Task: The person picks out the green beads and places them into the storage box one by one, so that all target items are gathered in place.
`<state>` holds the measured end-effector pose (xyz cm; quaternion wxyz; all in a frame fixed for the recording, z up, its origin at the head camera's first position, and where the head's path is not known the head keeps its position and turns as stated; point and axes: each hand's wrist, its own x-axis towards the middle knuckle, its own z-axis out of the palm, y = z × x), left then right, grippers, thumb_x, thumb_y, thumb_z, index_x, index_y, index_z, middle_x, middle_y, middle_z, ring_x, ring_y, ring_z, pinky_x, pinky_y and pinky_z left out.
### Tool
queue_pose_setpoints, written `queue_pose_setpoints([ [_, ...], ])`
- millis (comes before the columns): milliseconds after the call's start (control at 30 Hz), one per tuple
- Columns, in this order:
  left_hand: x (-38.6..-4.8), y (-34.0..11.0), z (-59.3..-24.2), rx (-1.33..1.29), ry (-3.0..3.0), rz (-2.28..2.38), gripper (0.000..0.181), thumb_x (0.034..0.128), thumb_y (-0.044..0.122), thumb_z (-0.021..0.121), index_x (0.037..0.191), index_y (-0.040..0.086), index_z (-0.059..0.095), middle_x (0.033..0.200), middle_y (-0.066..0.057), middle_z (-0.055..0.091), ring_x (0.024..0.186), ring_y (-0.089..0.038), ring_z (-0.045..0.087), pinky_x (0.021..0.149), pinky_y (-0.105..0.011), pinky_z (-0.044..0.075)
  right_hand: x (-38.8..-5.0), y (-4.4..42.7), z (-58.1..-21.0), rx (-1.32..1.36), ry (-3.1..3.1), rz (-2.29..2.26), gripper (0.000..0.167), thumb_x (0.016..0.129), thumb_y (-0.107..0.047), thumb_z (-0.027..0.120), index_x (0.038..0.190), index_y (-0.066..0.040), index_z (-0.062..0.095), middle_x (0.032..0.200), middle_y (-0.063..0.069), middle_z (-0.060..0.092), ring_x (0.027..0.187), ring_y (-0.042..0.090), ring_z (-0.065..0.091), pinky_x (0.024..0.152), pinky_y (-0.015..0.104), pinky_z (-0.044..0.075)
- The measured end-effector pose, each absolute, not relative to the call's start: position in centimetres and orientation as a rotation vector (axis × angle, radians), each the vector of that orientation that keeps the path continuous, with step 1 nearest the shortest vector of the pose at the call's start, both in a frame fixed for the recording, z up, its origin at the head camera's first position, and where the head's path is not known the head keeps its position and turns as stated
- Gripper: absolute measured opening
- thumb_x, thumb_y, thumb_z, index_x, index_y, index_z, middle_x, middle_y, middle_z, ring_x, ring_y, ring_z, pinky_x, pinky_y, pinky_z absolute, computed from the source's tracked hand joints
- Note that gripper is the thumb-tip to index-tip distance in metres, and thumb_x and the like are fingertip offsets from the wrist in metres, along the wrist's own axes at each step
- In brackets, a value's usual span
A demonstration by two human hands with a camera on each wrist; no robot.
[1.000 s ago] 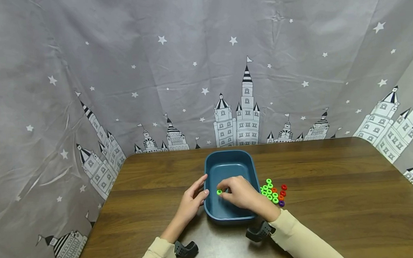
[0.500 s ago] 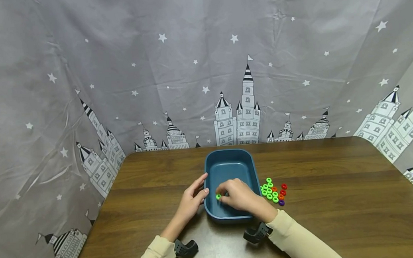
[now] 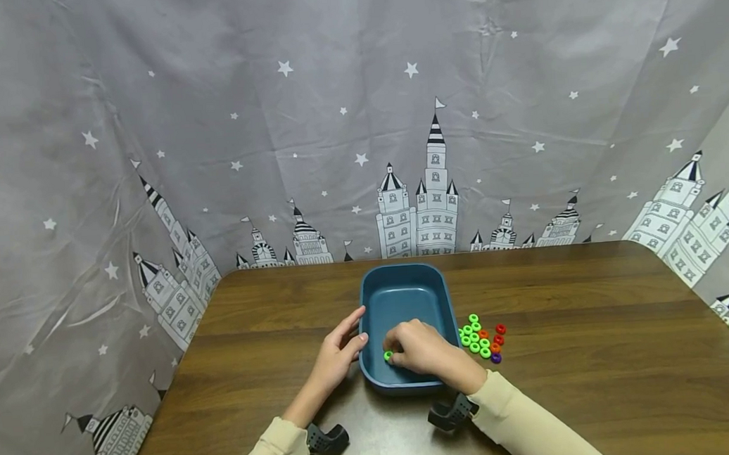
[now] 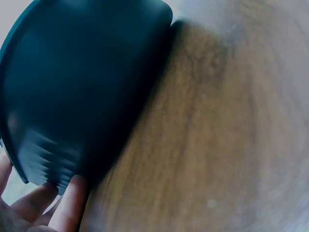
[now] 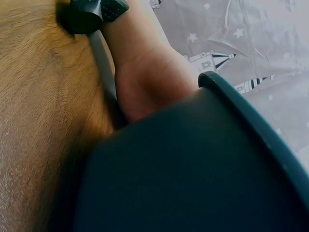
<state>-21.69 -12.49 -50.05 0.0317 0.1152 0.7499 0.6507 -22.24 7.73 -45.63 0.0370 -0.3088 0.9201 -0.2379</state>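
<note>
A deep blue plastic bin (image 3: pixel 404 302) stands on the wooden table. My left hand (image 3: pixel 338 350) rests against its left side, fingers extended and thumb near the rim. In the left wrist view, the fingertips (image 4: pixel 72 198) touch the bin's ribbed outer wall (image 4: pixel 82 87). Inside the bin, my right hand (image 3: pixel 419 349) pinches a small bright green ring (image 3: pixel 388 356), low near the floor, between curled fingers and thumb. In the right wrist view, the bin's wall (image 5: pixel 183 169) hides the right hand and ring; behind it shows the left hand (image 5: pixel 149 87).
Several green rings (image 3: pixel 474 337) lie bunched on the table just right of the bin. Beside them are red rings (image 3: pixel 501 329), orange rings (image 3: pixel 496 349) and a purple ring (image 3: pixel 496 358). A grey castle-print curtain (image 3: pixel 357 115) hangs behind the table (image 3: pixel 269 312).
Inside the bin, my right hand has lowered the green ring toward the near end. My left hand stays at the bin's left side, and the rings on the table lie as before.
</note>
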Motion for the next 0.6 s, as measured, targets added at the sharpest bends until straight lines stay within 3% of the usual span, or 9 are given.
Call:
queue_pose_setpoints([
  [600, -21.69, -12.5, -50.15, 0.355, 2.318, 1.996, 0.05, 0.1028, 0.01, 0.056, 0.152, 0.009, 0.047, 0.153, -0.027, 0.048, 0.131, -0.045, 0.056, 0.09, -0.047, 0.06, -22.04, 7.71, -45.61, -0.931, 2.804, -0.721, 0.007, 0.082, -0.008, 0.08, 0.088, -0.01, 0.078, 0.085, 0.0, 0.077, 0.076, 0.013, 0.067, 0.067, 0.032, 0.054],
])
